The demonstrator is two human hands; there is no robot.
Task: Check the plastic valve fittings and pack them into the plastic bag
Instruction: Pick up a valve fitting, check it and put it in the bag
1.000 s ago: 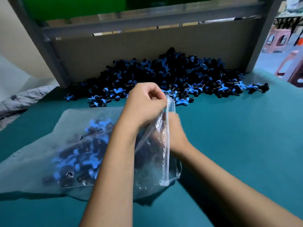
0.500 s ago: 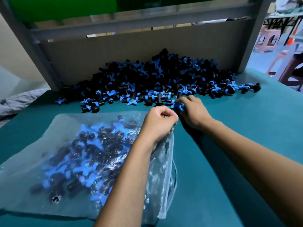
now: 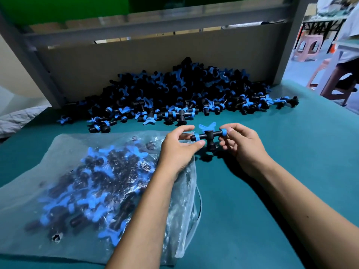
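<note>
Green desk [image 3: 272,171], big fitting pile [image 3: 174,94] at back. Both hands' fingers pinch one fitting [image 3: 208,135] by its ends: left hand [image 3: 179,150], right hand [image 3: 242,144], beside the bag [image 3: 87,181].

A valve fitting [image 3: 208,137] is hanging above the table [image 3: 272,152], spanning between the two hands. The left hand [image 3: 179,150] is pinching its left end, with the forefinger lying above the bar and the thumb below it. The right hand [image 3: 243,143] is pinching its right end, fingers [image 3: 229,141] curling under the bar, and the fitting's stem is pointing down between both sets of fingertips. The plastic bag [image 3: 87,183] is lying on the table left of and below the left fingers, holding many fittings, its mouth sitting under the left wrist. The pile of fittings [image 3: 174,94] is lying beyond the fingertips, leaning against the board [image 3: 136,57] standing behind it.
</note>
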